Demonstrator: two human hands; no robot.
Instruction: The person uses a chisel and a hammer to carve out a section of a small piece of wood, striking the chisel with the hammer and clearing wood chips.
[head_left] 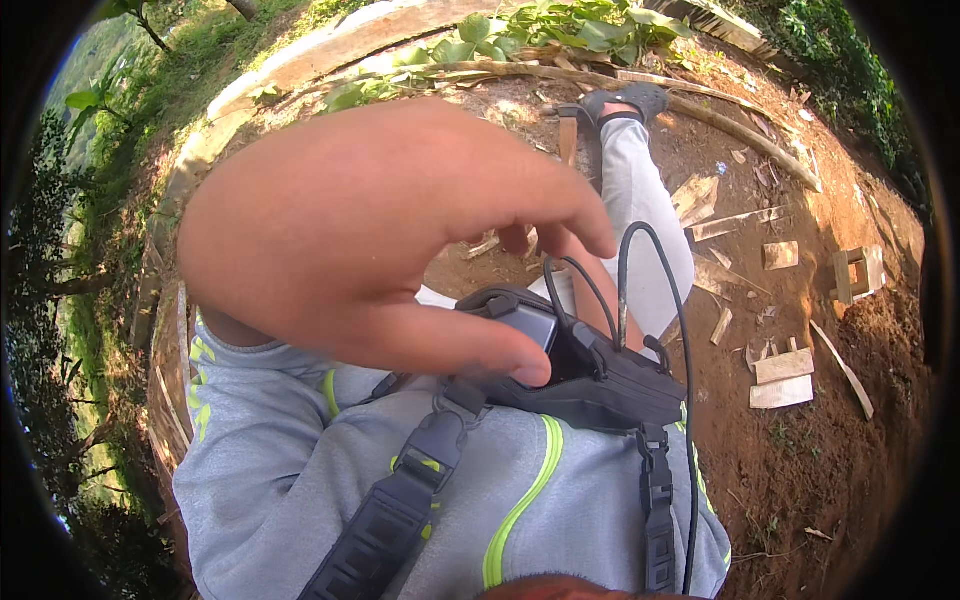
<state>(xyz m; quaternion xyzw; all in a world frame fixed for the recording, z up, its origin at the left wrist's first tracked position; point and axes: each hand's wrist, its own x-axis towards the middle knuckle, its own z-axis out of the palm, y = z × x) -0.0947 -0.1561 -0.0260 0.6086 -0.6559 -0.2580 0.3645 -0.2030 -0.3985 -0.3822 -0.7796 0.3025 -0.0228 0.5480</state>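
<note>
L hand (380, 240) hangs close to the cam, fingers (560, 205) curled loosely & half open, thumb tip pressing the top of a black pouch (600, 385); nothing gripped. Pouch sits on the chest over a grey top (280, 470), hung on straps (400, 500), w/ black cables (650, 300) coming out. R hand not in view; wood scraps (782, 378) on dirt at right.

We see scattered wood offcuts (783, 378) lying on the bare dirt ground (800, 470), a small wooden stool (858, 272) near them, long curved poles (640, 85), and green leafy plants (560, 30) beyond.
</note>
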